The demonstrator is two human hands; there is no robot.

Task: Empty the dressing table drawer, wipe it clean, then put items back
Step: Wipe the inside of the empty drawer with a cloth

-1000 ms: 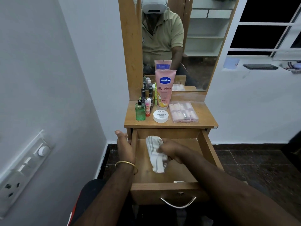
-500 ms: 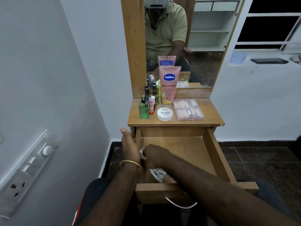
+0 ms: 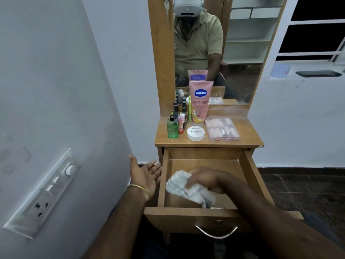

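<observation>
- Nearest to us, the drawer is pulled well out, its front panel and curved metal handle just below the right hand.
- Right hand is down inside the drawer, fingers curled over a white cloth and gripping it against the drawer floor.
- The cloth bunches under and to the left of that hand, spilling out toward the drawer's left wall and trailing back toward the front panel; its long axis runs slantwise from far-left to near-right. It's blurred, so the folds can't be read.
- Left hand is outside the drawer, just beside its left wall, palm turned up, fingers straight and spread, holding nothing. A gold bangle sits on that wrist.
- Whether those fingertips touch the drawer's side, I can't tell.
- Beyond both hands, on the dressing table top: a white round jar marked nail polish, directly past the right hand.
- Left of the jar, a green bottle with small bottles clustered behind it.
- Right of the jar, a clear pink case lying flat.
- Behind the jar, a pink Vaseline tube stands upright on its cap, against the mirror.
- Far off to the left hand's side, a switch panel on the wall.
</observation>
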